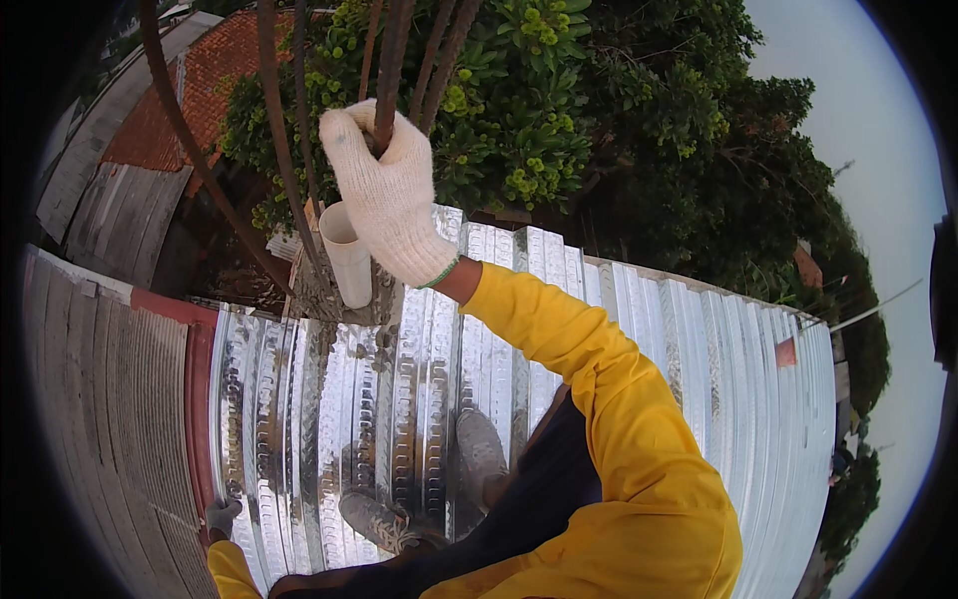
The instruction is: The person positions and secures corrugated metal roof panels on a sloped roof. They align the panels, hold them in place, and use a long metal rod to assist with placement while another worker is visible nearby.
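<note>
Head view shows your right hand (384, 190), gloved, clenched around a rusty rebar (391, 60) rising from the concrete column (329, 290). It looks stiff, heavy and rough; grip mid-shaft. Your left hand (222, 516) hangs low, its grip unclear.

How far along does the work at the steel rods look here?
Done: ribbed metal decking lies underfoot, and a white pipe stands at the rods' base. In hand: the gloved right hand grips one upright steel rod; the left hand hangs low. Left: the rods stand bare, with no ties visible.
</note>
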The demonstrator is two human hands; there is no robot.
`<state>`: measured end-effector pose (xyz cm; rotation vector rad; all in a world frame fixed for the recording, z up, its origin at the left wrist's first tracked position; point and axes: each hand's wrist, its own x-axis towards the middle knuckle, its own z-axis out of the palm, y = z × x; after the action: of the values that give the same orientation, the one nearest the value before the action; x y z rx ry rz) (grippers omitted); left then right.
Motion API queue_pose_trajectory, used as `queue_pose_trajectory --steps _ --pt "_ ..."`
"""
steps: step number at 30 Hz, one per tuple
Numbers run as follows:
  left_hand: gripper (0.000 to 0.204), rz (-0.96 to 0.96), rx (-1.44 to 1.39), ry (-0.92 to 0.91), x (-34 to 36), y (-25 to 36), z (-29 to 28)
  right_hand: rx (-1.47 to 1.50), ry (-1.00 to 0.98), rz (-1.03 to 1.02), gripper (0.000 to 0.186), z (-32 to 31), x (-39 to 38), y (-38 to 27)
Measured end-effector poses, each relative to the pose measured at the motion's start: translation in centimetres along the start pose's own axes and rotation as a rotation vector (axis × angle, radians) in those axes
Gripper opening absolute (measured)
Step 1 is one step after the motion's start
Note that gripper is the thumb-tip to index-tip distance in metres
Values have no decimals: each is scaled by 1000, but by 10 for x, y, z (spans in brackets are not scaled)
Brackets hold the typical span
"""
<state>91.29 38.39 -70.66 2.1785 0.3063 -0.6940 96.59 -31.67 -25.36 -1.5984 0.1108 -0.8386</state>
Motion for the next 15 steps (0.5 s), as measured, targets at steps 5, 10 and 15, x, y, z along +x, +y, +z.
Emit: queue_pose_trajectory --steps 5,10,15 --pt "14 8 33 33 2 -6 -2 44 6 21 24 1 -1 -2" --pt "19 16 -39 1 1 -6 8 -28 11 -38 25 1 0 5" --pt "21 6 24 11 -3 -3 -6 73 -23 128 29 1 -3 -9"
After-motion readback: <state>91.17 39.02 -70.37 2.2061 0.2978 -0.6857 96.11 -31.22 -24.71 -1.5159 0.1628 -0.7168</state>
